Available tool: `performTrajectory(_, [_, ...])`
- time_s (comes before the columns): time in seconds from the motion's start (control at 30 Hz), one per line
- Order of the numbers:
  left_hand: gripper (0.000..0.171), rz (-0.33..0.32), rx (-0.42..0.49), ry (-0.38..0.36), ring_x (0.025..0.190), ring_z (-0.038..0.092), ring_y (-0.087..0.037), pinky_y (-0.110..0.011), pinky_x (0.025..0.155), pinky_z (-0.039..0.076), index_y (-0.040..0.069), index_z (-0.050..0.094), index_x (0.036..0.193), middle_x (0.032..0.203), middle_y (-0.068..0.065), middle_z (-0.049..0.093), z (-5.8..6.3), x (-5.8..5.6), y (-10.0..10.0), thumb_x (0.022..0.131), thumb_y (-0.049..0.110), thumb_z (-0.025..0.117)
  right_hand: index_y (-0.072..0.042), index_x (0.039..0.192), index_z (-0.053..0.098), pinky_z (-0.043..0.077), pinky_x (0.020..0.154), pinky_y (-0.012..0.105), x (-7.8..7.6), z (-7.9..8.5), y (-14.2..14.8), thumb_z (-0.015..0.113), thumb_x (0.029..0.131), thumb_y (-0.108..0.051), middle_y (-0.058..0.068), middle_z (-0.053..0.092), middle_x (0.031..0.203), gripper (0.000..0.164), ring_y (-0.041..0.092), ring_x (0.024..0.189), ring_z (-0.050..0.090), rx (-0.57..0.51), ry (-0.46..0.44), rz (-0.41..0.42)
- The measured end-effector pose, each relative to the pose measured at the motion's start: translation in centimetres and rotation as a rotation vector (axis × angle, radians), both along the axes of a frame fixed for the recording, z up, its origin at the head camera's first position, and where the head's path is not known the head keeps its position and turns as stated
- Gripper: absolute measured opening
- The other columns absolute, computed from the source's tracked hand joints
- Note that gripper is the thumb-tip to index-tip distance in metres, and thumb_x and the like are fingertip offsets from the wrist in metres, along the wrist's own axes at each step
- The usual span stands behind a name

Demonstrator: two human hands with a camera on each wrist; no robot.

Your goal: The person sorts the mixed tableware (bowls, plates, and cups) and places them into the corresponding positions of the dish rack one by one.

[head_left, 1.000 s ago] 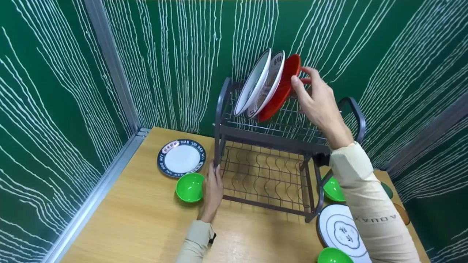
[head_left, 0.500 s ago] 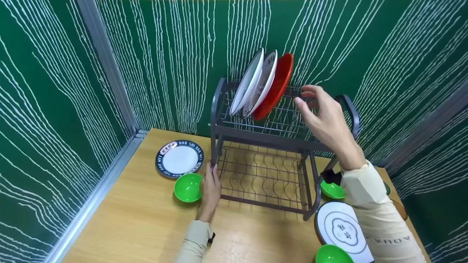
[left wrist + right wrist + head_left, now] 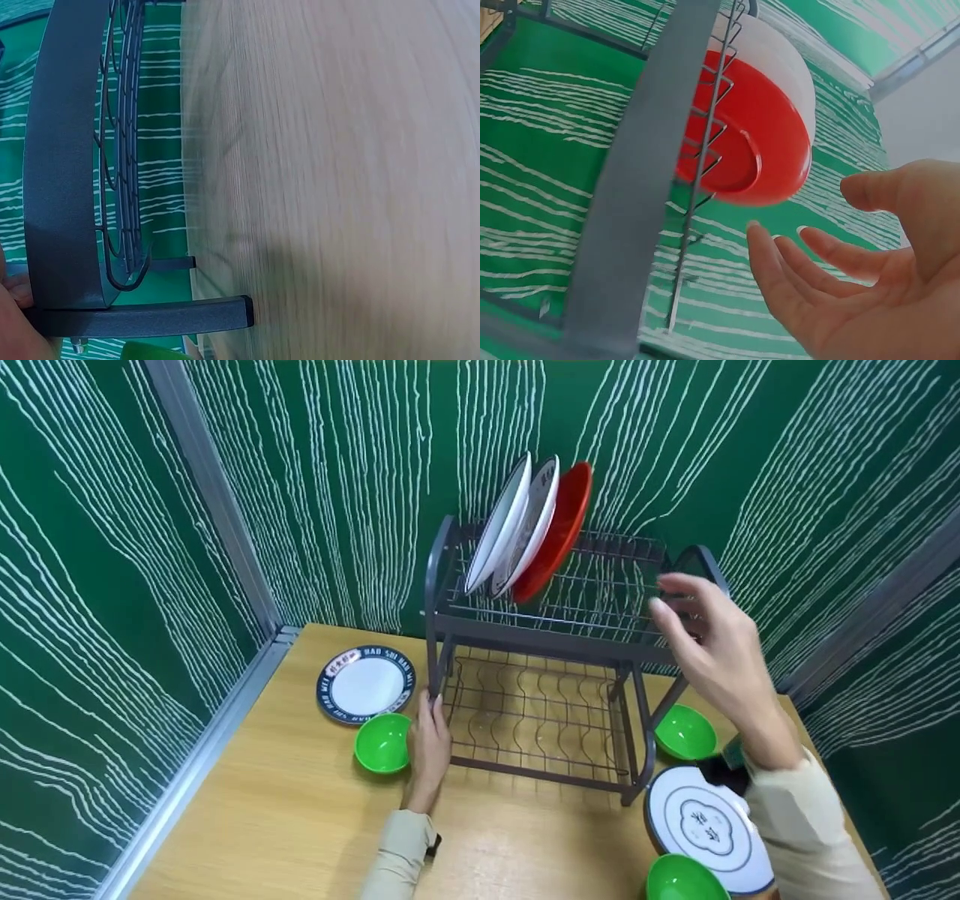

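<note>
A two-tier dark metal dish rack [image 3: 540, 634] stands on the table. My left hand [image 3: 429, 746] grips its left upright near the lower tier; in the left wrist view, only part of that hand [image 3: 19, 322] shows at the frame. Two white plates [image 3: 501, 525] and a red plate [image 3: 555, 536] lean side by side in the upper tier's left part. My right hand [image 3: 720, 660] is in front of the rack's right end, fingers loosely bent and holding nothing. The right wrist view shows that hand [image 3: 855, 277] apart from the red plate [image 3: 742, 142].
A dark-rimmed plate [image 3: 365, 685] and a green bowl [image 3: 382, 743] are left of the rack. Right of it are a green bowl [image 3: 685, 733], a white patterned plate [image 3: 701, 825] and another green bowl [image 3: 684, 879]. A green wall [image 3: 360, 495] stands behind.
My right hand has let go of the red plate and moved down and right, away from it. The red plate stays leaning in the rack. My left hand keeps its place on the upright.
</note>
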State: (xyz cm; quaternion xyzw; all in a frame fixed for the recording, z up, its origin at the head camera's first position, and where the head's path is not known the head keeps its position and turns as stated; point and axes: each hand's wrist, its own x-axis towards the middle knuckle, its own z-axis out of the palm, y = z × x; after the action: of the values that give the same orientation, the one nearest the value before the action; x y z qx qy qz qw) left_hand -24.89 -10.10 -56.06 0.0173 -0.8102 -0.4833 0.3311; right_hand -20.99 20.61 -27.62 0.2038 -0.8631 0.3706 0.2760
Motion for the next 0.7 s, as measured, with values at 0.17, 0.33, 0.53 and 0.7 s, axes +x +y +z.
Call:
performTrajectory(0.17, [0.026, 0.001, 0.026, -0.023, 0.042, 0.036, -0.007, -0.023, 0.036, 0.03, 0.012, 0.051, 0.121, 0.057, 0.005, 0.04, 0.1, 0.0, -0.2, 0.103, 0.026, 0.039, -0.02, 0.132, 0.055, 0.044, 0.086, 0.01, 1.5, -1.3, 2.0, 0.06, 0.094, -0.023, -0.002, 0.056, 0.127, 0.038, 0.008, 0.105, 0.055, -0.016, -0.011, -0.036])
performTrajectory(0.33, [0.026, 0.029, 0.004, -0.004, 0.044, 0.037, -0.009, -0.025, 0.037, 0.031, 0.01, 0.052, 0.121, 0.058, 0.004, 0.041, 0.1, 0.0, -0.2, 0.103, 0.025, 0.04, -0.021, 0.132, 0.054, 0.042, 0.09, 0.012, 2.7, -2.6, 3.8, 0.059, 0.094, -0.023, -0.003, 0.055, 0.128, 0.038, 0.011, 0.11, 0.054, -0.027, -0.055, -0.083])
performTrajectory(0.53, [0.025, 0.014, 0.023, -0.011, 0.044, 0.038, -0.009, -0.024, 0.037, 0.033, 0.01, 0.052, 0.121, 0.059, 0.003, 0.043, 0.1, 0.1, 0.0, 0.103, 0.023, 0.04, -0.019, 0.133, 0.054, 0.04, 0.091, 0.01, 4.2, -4.1, 5.9, 0.058, 0.095, -0.022, -0.001, 0.055, 0.128, 0.038, 0.009, 0.112, 0.052, -0.057, -0.103, -0.128])
performTrajectory(0.7, [0.024, 0.032, 0.005, 0.005, 0.044, 0.038, -0.009, -0.025, 0.037, 0.032, 0.009, 0.052, 0.121, 0.059, 0.003, 0.042, 0.1, 0.2, 0.3, 0.102, 0.02, 0.043, -0.018, 0.133, 0.053, 0.039, 0.092, 0.009, 5.1, -5.4, 7.4, 0.057, 0.096, -0.022, 0.002, 0.055, 0.128, 0.038, 0.007, 0.111, 0.051, -0.069, -0.141, -0.157])
